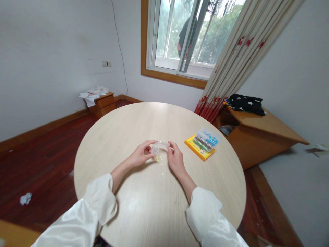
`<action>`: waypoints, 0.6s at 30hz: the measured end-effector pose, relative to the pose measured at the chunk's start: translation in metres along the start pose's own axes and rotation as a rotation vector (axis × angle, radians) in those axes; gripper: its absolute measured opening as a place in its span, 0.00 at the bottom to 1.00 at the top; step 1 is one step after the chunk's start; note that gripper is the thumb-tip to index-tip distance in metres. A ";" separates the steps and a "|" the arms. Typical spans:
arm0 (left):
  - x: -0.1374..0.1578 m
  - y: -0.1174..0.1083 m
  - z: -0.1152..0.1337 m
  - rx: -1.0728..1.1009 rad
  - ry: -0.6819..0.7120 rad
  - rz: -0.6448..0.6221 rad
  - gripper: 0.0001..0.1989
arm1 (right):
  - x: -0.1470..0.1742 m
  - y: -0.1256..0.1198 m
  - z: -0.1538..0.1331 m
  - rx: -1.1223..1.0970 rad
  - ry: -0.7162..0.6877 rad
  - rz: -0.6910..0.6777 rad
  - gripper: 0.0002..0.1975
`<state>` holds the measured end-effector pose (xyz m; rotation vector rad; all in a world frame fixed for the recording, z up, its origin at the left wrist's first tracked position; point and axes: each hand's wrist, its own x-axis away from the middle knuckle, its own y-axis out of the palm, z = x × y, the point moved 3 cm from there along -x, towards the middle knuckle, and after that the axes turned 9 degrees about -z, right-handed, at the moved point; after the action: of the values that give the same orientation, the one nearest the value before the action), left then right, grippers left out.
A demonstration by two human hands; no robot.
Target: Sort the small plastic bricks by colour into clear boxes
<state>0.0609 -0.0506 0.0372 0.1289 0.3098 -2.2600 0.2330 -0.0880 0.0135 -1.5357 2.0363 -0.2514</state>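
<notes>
Between my two hands is a small clear plastic box [160, 145], held just above the round table [144, 209]. My left hand [141, 154] pinches its left end with thumb and fingers. At the right end, the fingers of my right hand [175, 158] are closed on the box. Small pale yellow pieces [157, 159] lie in a little heap below the box near my left thumb, and a few are scattered toward me. They are too small to name.
Right of my hands, a clear compartment case [205, 139] with blue, green and dark contents rests on a yellow flat box [199, 152]. Beyond the table stand a tilted wooden cabinet [257, 137] with dark cloth on it, a curtain [239, 61], and a small drawer unit [106, 104] with papers.
</notes>
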 end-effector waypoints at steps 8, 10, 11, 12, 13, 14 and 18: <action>-0.003 -0.006 -0.001 0.299 -0.036 0.241 0.26 | 0.001 -0.001 -0.003 -0.027 -0.026 0.034 0.18; -0.003 -0.007 0.000 0.314 -0.029 0.261 0.26 | 0.002 -0.002 -0.005 -0.029 -0.044 0.029 0.17; -0.003 -0.007 -0.001 0.318 -0.028 0.262 0.26 | 0.002 -0.002 -0.006 -0.026 -0.057 0.024 0.17; -0.003 -0.007 -0.001 0.319 -0.025 0.255 0.26 | 0.003 -0.002 -0.008 -0.020 -0.073 0.014 0.16; -0.003 -0.007 -0.002 0.317 -0.022 0.244 0.26 | 0.003 -0.002 -0.009 -0.012 -0.093 0.000 0.15; -0.003 -0.007 -0.003 0.311 -0.017 0.233 0.26 | 0.004 -0.002 -0.011 -0.003 -0.115 -0.018 0.14; -0.003 -0.006 -0.007 0.226 -0.022 0.211 0.26 | 0.006 0.001 -0.015 0.045 -0.216 -0.102 0.14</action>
<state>0.0582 -0.0431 0.0324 0.2430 0.0256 -2.0783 0.2228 -0.0961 0.0231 -1.5690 1.7770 -0.1613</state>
